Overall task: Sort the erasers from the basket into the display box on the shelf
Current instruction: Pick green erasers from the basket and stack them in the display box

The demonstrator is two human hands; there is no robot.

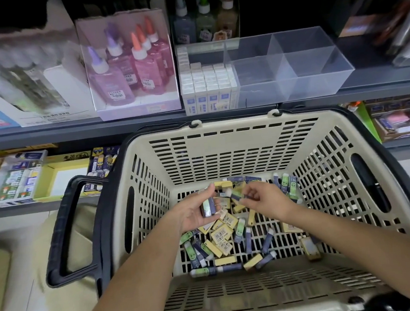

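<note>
A beige slotted basket [233,145] with black rim stands below the shelf. Several loose erasers [222,238] in yellow, green and dark blue sleeves lie on its floor. My left hand [194,212] is palm up inside the basket and holds a couple of green-and-blue erasers [208,206] upright in its fingers. My right hand [264,198] pinches another green-and-blue eraser [236,195] just beside them. On the shelf above sits the clear display box [315,71]; its left compartment holds rows of white-and-blue erasers [207,85], the other compartments show nothing inside.
Left of the display box stands a carton of pink and purple glue bottles [129,65]. More bottles [203,19] stand behind the box. The lower shelf at left holds stationery boxes [22,178]. The basket's black handle [67,232] hangs out to the left.
</note>
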